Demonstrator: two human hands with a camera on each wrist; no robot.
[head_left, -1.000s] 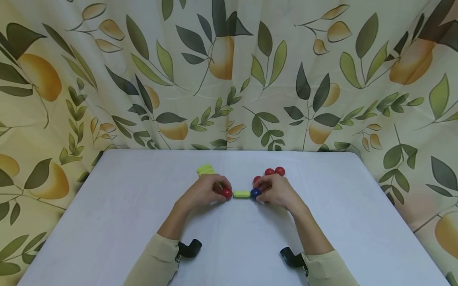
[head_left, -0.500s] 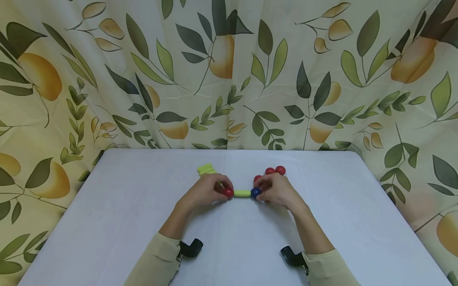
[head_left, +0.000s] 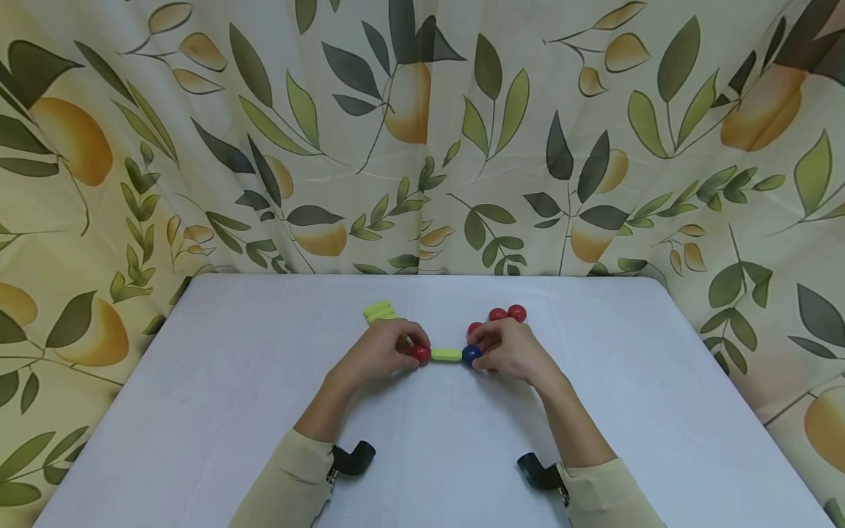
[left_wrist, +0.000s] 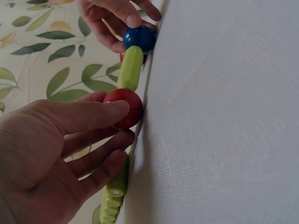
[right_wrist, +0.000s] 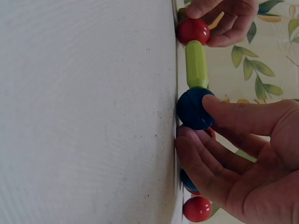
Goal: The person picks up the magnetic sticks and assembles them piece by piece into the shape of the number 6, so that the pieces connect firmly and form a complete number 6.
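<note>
My left hand (head_left: 389, 349) pinches a red ball (left_wrist: 125, 108) between thumb and fingers. A blue ball (right_wrist: 195, 109) is pinched by my right hand (head_left: 511, 353). Between the balls lies a short yellow-green rod (head_left: 447, 355), its ends touching the red ball on the left and the blue ball on the right. In both wrist views the three pieces form a straight line just at the white table surface. The far sides of both balls are partly covered by fingers.
More yellow-green rods (head_left: 379, 310) lie side by side behind my left hand. Loose red balls (head_left: 517, 314) sit behind my right hand, and the right wrist view shows another blue ball (right_wrist: 188, 181) there. A patterned curtain (head_left: 422, 147) hangs behind the white table (head_left: 198, 411).
My left hand has shifted slightly right with the red ball, and the small gap between that ball and the rod has closed. My right hand stays nearly still.
</note>
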